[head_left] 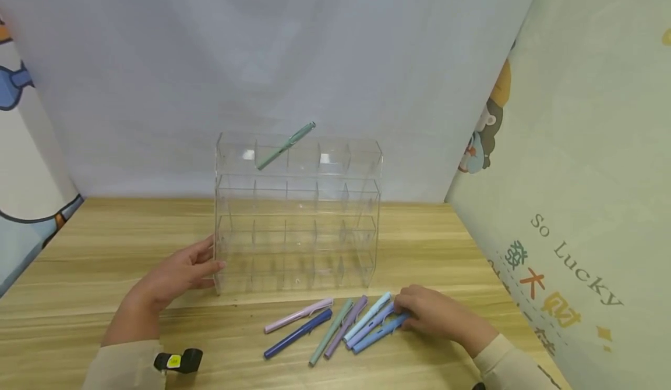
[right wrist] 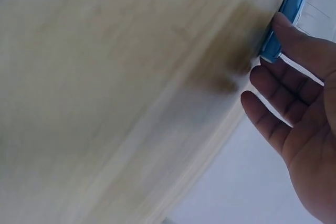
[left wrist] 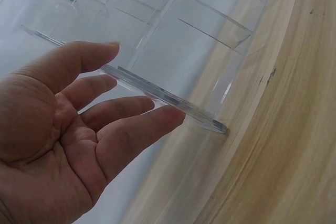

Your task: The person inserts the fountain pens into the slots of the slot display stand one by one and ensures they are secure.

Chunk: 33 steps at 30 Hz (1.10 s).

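A clear acrylic display rack [head_left: 299,241] with several divided tiers stands upright on the table. My left hand [head_left: 180,270] holds its left side edge, the thumb on the inner side and the fingertips [left wrist: 176,115] along the outer side. A green pen [head_left: 285,146] lies slanted across the top tier. My right hand [head_left: 435,314] pinches the end of a blue pen [head_left: 380,333], the thumb on top, as the right wrist view shows. Beside it lie a lavender pen [head_left: 369,326], a light blue pen [head_left: 367,318], a purple pen [head_left: 346,327] and another green pen [head_left: 331,332].
A pink pen [head_left: 299,315] and a dark blue pen [head_left: 297,334] lie farther left, in front of the rack. The wooden table [head_left: 430,238] meets a pale curtain [head_left: 262,58] behind and a printed wall covering [head_left: 571,145] on the right.
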Motion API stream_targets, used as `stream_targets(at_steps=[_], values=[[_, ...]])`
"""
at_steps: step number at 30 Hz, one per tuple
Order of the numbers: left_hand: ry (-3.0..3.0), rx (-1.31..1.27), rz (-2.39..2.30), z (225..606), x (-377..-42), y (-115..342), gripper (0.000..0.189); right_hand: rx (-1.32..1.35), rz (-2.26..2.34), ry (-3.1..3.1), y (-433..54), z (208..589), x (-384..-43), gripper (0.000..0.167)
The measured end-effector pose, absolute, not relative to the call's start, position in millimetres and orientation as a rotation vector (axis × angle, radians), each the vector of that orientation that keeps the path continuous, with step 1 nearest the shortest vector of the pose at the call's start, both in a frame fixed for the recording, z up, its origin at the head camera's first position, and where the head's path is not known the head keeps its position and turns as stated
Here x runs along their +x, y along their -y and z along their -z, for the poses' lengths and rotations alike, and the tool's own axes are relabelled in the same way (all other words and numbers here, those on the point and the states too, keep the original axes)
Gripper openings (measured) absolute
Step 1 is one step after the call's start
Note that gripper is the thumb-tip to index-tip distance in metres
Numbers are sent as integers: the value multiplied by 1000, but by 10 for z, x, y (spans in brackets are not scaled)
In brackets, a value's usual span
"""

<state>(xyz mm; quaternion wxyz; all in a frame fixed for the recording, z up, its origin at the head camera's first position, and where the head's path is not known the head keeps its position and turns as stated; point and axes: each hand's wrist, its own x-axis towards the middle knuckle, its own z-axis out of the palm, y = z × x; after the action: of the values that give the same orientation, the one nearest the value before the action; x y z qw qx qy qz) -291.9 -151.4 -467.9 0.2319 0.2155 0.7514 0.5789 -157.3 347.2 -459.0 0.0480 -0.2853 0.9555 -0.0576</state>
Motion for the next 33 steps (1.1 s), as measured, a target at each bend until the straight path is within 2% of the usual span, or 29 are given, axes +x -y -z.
stream_targets(at_steps=[7, 12, 21, 28, 33], values=[[-2051, 581, -1599, 4723, -2937, 1534, 82, -979, 83, -2898, -3439, 4514, -1543, 15], [-2048, 575, -1605, 4744, -2950, 1549, 84, -877, 159, -2865, -3412, 4358, -1532, 11], [-2019, 572, -1618, 4716, -2934, 1553, 84, -774, 386, -2753, -3392, 3850, -1608, 4], [-2020, 573, -1631, 4710, -2954, 1528, 83, -747, 605, -2712, -3341, 3389, -1740, 12], [-2009, 574, -1637, 4715, -2963, 1525, 83, -677, 698, -2741, -3315, 3105, -1900, 11]])
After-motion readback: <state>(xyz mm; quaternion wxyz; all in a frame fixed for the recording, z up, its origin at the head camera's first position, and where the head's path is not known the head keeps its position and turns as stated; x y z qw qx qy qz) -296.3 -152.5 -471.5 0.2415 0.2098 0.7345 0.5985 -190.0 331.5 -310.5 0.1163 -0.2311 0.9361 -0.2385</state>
